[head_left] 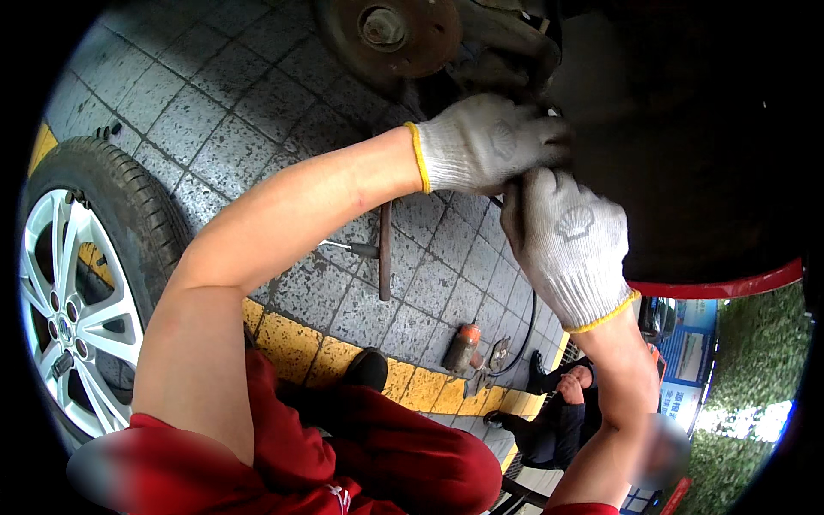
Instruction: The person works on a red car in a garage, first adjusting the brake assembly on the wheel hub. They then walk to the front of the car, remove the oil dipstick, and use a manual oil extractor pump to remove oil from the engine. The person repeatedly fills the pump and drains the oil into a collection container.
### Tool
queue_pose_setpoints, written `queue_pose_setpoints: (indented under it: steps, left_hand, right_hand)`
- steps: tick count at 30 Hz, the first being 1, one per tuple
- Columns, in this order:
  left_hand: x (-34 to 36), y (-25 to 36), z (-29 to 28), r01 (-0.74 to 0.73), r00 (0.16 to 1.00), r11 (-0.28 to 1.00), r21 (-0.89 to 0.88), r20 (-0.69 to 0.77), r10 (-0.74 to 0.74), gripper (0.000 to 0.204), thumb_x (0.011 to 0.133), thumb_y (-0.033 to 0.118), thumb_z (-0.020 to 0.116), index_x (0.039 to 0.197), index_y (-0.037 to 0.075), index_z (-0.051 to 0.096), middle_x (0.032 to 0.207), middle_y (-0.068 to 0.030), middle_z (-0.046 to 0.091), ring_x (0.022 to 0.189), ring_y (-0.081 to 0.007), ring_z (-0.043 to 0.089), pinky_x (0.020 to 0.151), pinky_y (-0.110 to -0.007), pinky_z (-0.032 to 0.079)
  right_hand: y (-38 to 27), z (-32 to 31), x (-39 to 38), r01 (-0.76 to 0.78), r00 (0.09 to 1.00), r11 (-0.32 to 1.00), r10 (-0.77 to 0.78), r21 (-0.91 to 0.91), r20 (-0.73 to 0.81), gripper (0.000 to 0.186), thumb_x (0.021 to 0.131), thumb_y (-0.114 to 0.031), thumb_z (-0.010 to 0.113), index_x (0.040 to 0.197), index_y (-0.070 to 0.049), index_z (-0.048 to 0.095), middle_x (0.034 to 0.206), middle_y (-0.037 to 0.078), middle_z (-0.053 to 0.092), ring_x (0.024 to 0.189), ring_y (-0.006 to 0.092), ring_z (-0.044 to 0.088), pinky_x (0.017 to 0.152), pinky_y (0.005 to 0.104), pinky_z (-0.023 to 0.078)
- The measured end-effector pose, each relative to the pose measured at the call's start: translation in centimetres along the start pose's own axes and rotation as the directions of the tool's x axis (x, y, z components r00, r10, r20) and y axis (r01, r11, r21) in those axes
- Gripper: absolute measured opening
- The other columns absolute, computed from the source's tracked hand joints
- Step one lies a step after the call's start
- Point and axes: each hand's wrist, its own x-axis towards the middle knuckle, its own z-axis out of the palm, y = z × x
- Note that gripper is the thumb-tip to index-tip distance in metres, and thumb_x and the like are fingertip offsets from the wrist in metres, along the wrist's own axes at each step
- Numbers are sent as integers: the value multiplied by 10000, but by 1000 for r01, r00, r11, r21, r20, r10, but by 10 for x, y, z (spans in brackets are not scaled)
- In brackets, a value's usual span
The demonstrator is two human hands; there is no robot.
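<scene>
I have the left hand [493, 142] and the right hand [577, 240], both in pale knit gloves with yellow cuffs, close together before the dark wheel well [687, 189]. Their fingers are curled, but I cannot tell from here what they clamp. Near them, at my view's upper edge, sits the brake disc [429, 41]: round, rusty brown, worn-looking, with a dull grey hub [382, 27].

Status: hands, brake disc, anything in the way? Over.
Left hand and right hand gloved, close together near brake disc. Anything gripped: can't make out. Wheel at left, clear of hands.
</scene>
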Motion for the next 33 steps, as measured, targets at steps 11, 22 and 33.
queue_pose_setpoints:
  steps: [11,22,33]
  left_hand:
    - [6,4,-7,52,993,994,-93,110,-42,517,830,215,818,1334,204,704,1404,-18,662,1232,-269,702,998,-410,610]
    - [2,6,-1,-26,990,998,57,142,17,465,836,219,794,1292,168,724,1418,-39,639,1184,-274,692,953,-429,614]
    - [-2,3,2,-51,997,999,17,60,49,351,818,207,773,1169,183,779,1343,-12,689,1177,-262,694,926,-393,611]
  right_hand:
    - [22,-5,-9,-272,961,860,267,432,73,384,1048,-326,688,776,-56,715,678,182,680,607,382,687,549,466,528]
    - [35,-27,-13,-55,996,964,71,261,-52,200,970,-244,749,1066,-70,720,965,139,699,841,349,703,711,462,576]
    - [21,13,-19,-154,982,921,102,358,160,554,789,-608,862,790,-77,703,722,116,674,618,325,687,554,445,538]
